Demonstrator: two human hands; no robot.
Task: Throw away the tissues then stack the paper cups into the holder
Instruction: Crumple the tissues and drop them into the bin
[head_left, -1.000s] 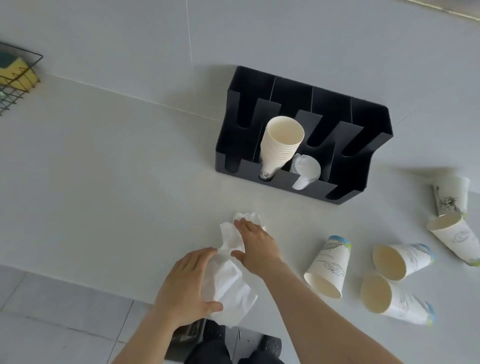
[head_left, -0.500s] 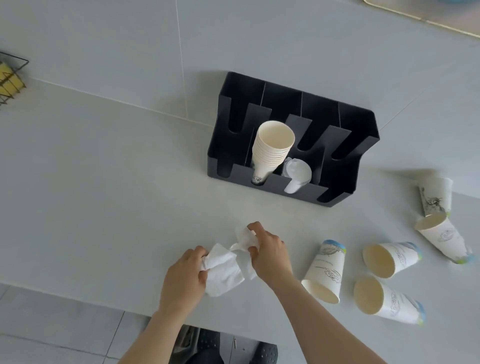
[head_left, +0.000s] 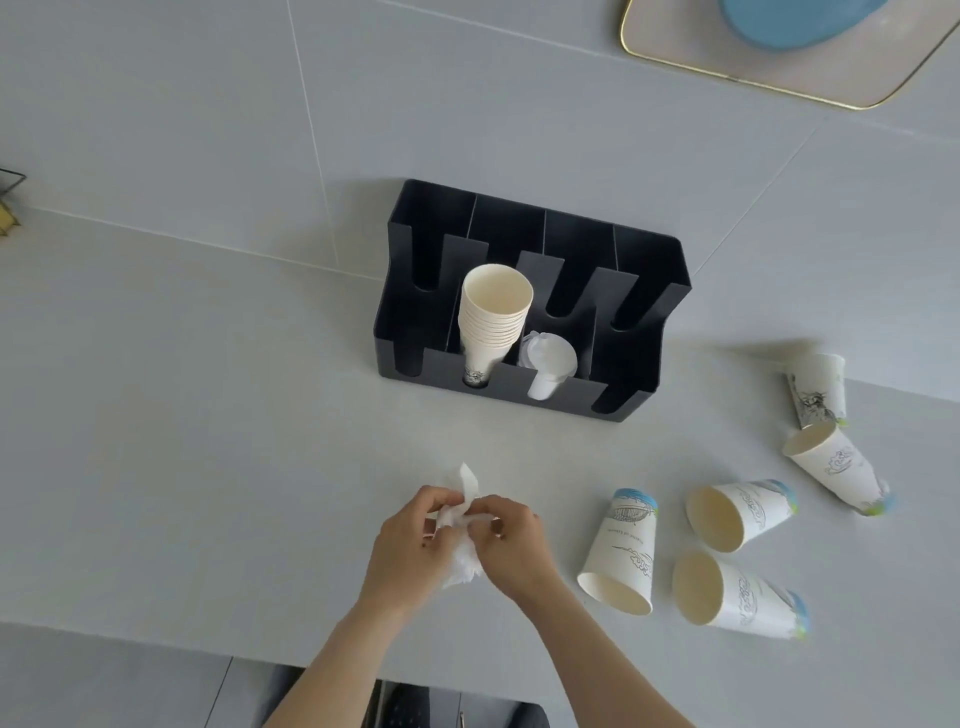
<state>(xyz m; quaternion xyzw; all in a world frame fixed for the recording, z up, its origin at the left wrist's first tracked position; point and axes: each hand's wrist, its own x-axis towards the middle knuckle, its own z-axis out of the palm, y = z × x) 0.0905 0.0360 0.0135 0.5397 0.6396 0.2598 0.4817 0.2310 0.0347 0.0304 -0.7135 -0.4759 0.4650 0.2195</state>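
- Head view: tissue (head_left: 460, 525) bunched between left hand (head_left: 410, 556) and right hand (head_left: 511, 545), both clamped on it, just above counter edge; no bin visible.
- Loose paper cups (head_left: 727, 551) lying toppled on the right, nearer the right hand; holder (head_left: 649, 332) beyond.

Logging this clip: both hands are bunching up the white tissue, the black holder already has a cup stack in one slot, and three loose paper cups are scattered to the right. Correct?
Not quite: the head view shows five loose paper cups on the grey counter, not three. The rest holds: left hand and right hand bunch the white tissue, and the black plastic holder has a stack of paper cups in one slot.
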